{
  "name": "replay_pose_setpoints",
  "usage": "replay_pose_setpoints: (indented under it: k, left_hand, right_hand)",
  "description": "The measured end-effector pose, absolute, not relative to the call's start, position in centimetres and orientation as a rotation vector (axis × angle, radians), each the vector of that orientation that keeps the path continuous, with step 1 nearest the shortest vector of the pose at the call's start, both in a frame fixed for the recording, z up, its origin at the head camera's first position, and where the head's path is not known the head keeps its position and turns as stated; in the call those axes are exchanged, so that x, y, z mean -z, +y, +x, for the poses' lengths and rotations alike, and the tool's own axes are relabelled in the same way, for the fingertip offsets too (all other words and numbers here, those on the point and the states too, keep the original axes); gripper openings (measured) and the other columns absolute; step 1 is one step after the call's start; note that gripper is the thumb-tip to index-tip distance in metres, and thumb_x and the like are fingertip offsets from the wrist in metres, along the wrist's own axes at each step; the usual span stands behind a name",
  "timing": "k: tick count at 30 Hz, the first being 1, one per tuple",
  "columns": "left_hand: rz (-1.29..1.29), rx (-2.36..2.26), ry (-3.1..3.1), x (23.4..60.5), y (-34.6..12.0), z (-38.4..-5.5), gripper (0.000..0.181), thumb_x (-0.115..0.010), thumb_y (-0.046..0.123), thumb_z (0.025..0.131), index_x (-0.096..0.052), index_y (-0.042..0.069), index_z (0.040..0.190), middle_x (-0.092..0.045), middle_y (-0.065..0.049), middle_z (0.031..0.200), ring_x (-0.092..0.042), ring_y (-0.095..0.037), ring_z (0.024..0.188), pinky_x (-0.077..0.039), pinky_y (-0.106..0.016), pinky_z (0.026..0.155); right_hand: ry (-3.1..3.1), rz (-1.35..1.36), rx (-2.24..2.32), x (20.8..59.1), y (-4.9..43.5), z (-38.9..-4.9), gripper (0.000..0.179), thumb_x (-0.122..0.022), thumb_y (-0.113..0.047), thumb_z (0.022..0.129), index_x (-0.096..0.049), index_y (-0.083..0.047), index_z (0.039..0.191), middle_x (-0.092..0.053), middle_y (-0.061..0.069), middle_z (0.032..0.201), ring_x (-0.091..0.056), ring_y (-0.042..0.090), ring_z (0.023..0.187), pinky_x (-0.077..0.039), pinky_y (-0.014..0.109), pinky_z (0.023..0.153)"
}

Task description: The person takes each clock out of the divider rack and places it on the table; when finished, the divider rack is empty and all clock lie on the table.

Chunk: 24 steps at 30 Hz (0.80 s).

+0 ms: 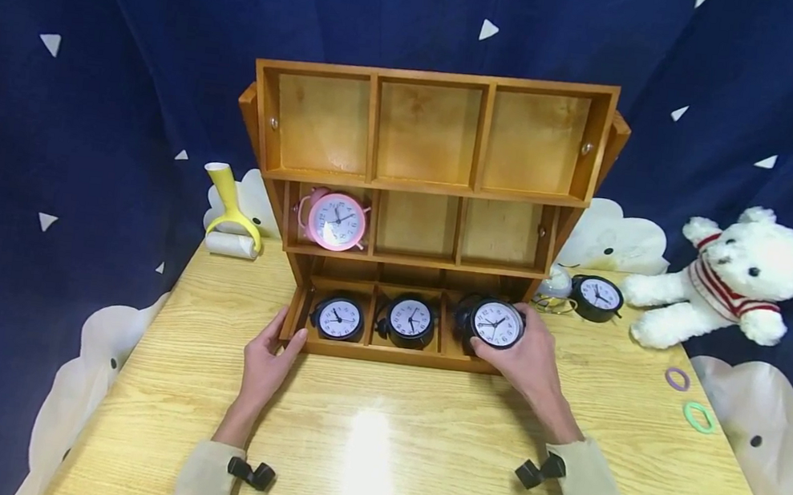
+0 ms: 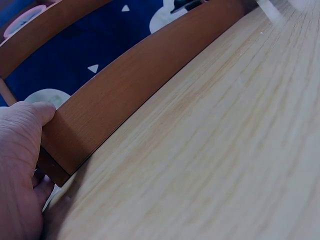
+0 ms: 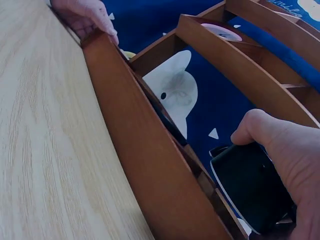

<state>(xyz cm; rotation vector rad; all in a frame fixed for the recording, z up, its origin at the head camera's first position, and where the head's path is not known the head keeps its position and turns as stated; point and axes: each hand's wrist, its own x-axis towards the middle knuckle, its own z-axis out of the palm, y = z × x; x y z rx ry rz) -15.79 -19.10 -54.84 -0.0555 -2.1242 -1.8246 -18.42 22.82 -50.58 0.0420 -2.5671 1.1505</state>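
A tiered wooden shelf [image 1: 422,187] stands on the table. Its bottom tier has three compartments. My left hand [image 1: 270,362] grips the front left corner of that tier, its thumb over the front board [image 2: 115,82] in the left wrist view. Two black alarm clocks, the left one [image 1: 340,319] and the middle one [image 1: 409,320], sit in the left and middle compartments. With my right hand [image 1: 526,356] I hold a third black alarm clock [image 1: 497,324] at the right compartment, its white face up. The right wrist view shows its dark body [image 3: 252,187] between thumb and fingers.
A pink alarm clock [image 1: 336,221] occupies the middle tier's left compartment. Another black alarm clock [image 1: 596,297] and a white teddy bear [image 1: 735,275] are at the right. Purple [image 1: 677,379] and green rings [image 1: 699,417] lie nearby. A yellow-handled roller [image 1: 231,214] stands back left.
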Motion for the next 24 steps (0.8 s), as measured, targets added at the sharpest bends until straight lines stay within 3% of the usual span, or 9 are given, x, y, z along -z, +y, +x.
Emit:
replay_pose_setpoints:
  k: [11,24]
  left_hand:
    - [-0.070,1.816,-2.117,54.7,-19.0,-15.8,0.058,-0.073,-0.004,0.094,-0.048,-0.017,0.145,-0.052,-0.034,0.145,-0.057,-0.047,0.128,-0.054,-0.019,0.098]
    - [-0.030,1.837,-2.153,54.9,-19.2,-15.8,0.060,-0.074,0.003,0.096,-0.048,-0.011,0.149,-0.052,-0.029,0.149,-0.055,-0.040,0.133,-0.049,-0.020,0.104]
  right_hand:
    - [-2.548,-0.109,-1.123,49.5,25.5,-16.5,0.087,-0.095,-0.029,0.071,-0.051,0.003,0.139,-0.063,0.025,0.124,-0.061,0.040,0.110,-0.051,0.055,0.091]
    - [-2.496,-0.311,-1.095,48.7,29.0,-14.6,0.088,-0.094,-0.029,0.072,-0.049,0.005,0.140,-0.061,0.028,0.127,-0.058,0.043,0.114,-0.048,0.057,0.095]
